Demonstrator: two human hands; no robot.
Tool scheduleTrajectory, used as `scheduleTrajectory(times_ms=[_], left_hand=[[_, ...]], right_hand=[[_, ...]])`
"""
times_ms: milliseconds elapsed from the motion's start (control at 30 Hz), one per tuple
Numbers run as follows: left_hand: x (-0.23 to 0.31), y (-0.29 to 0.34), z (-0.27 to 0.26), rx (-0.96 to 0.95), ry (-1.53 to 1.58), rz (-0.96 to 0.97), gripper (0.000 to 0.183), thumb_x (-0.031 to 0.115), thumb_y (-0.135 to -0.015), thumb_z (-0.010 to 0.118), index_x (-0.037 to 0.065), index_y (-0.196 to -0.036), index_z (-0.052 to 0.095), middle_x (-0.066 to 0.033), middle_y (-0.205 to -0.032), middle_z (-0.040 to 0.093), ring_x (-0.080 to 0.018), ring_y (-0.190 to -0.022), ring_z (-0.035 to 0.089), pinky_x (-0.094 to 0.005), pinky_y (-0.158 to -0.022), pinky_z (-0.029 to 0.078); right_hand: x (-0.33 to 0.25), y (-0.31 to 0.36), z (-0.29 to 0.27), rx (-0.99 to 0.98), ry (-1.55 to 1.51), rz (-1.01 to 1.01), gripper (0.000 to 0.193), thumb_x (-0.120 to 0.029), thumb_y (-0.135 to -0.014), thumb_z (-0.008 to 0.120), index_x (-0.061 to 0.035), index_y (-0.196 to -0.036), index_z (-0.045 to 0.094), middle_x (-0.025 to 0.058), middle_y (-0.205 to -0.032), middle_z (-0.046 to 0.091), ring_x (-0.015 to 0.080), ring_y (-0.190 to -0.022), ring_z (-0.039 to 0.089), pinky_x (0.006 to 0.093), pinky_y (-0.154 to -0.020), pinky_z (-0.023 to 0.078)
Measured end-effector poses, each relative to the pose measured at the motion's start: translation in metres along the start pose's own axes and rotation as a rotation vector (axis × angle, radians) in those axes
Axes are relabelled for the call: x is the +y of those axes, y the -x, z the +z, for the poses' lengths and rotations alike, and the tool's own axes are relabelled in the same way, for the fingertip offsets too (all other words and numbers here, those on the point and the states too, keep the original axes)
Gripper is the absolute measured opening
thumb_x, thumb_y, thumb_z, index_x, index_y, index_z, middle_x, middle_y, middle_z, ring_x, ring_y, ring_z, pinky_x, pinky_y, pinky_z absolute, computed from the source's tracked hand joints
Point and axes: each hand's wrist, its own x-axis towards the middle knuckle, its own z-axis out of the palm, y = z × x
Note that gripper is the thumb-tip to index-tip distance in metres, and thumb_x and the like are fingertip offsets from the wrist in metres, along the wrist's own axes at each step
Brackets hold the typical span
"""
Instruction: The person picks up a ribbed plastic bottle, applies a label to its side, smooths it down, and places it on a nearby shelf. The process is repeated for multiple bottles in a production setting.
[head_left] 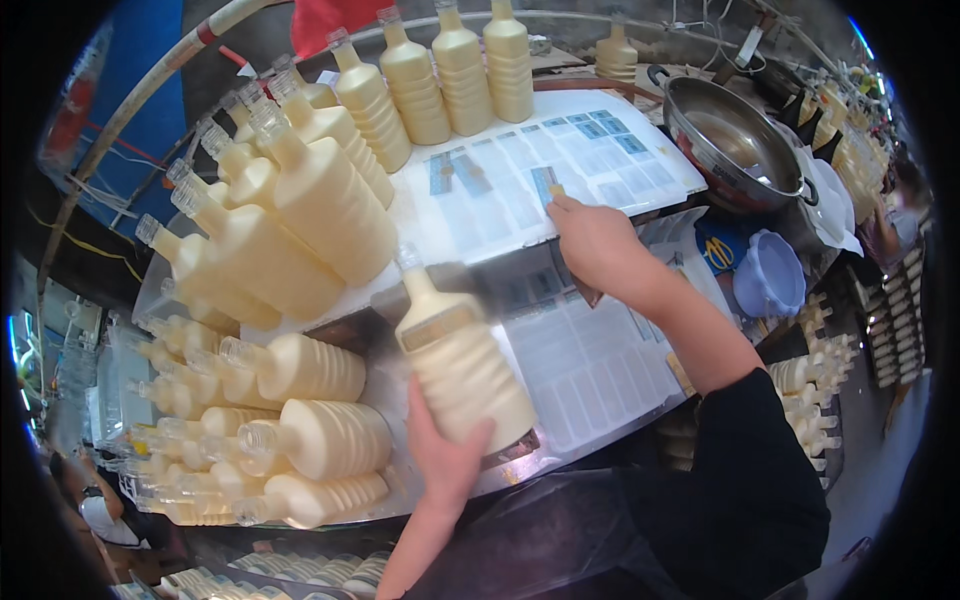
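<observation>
Room opens above the label sheet (505,195); bottles (335,205) bar left and back, a pan (735,125) right.

One metal pan (722,120) and one lavender tub (765,290) are sitting here; cream bottles (336,205) are running past twenty, overlapping too much for exact tally.

Left fingers (417,402) partly behind bottle (468,375)

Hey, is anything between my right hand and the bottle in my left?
Nothing visible stands between your right hand and the ribbed cream bottle in your left hand; label sheets lie beneath that gap.
</observation>
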Motion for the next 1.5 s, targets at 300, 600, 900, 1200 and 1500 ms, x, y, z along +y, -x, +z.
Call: scheduleTrajectory(times_ms=[300, 600, 900, 1200, 1500], left_hand=[[-0.007, 0.006, 0.000, 0.006, -0.013, -0.031, 0.107, 0.024, -0.077, 0.081, -0.003, -0.160, 0.019, -0.0241, -0.153, 0.039, -0.0349, -0.140, 0.042, -0.0438, -0.118, 0.034], [-0.030, 0.032, -0.007, -0.038, -0.216, 0.187, 0.111, 0.028, -0.072, 0.090, -0.004, -0.158, 0.027, -0.0248, -0.149, 0.045, -0.0384, -0.138, 0.046, -0.0455, -0.116, 0.037], [-0.025, 0.029, -0.022, 0.010, -0.193, 0.266, 0.109, 0.026, -0.069, 0.090, -0.001, -0.156, 0.031, -0.0229, -0.148, 0.048, -0.0407, -0.137, 0.046, -0.0484, -0.115, 0.036], [-0.013, 0.012, 0.001, 0.070, 0.308, -0.053, 0.077, 0.031, -0.091, 0.074, 0.000, -0.150, 0.034, -0.0210, -0.144, 0.047, -0.0296, -0.134, 0.046, -0.0412, -0.114, 0.036], [-0.015, 0.014, 0.008, 0.100, 0.270, 0.012, 0.067, 0.030, -0.100, 0.066, 0.001, -0.150, 0.032, -0.0182, -0.144, 0.046, -0.0252, -0.132, 0.046, -0.0386, -0.114, 0.036]], right_hand=[[0.033, 0.019, 0.044, 0.552, -0.016, -0.269, 0.016, -0.003, -0.083, 0.062, -0.0070, -0.098, 0.060, 0.0119, -0.099, 0.066, 0.0304, -0.074, 0.070, 0.0406, -0.064, 0.056], [0.001, 0.055, -0.003, 0.111, -0.830, -0.037, 0.022, -0.006, -0.093, 0.066, -0.0006, -0.111, 0.077, 0.0042, -0.090, 0.077, 0.0071, -0.075, 0.068, 0.0247, -0.066, 0.054], [-0.085, 0.128, -0.023, 0.187, -0.334, -1.027, 0.020, -0.009, -0.078, 0.071, -0.0115, -0.097, 0.068, 0.0048, -0.113, 0.072, 0.0190, -0.062, 0.067, 0.0329, -0.052, 0.053], [-0.075, 0.126, 0.009, 0.408, -0.213, -1.054, 0.009, -0.013, -0.080, 0.065, -0.0131, -0.089, 0.065, 0.0031, -0.117, 0.068, 0.0175, -0.055, 0.061, 0.0327, -0.046, 0.048], [-0.053, 0.137, 0.031, 0.306, -0.318, -0.909, 0.016, -0.014, -0.084, 0.068, -0.0127, -0.100, 0.070, 0.0090, -0.118, 0.071, 0.0223, -0.065, 0.068, 0.0355, -0.055, 0.054]])
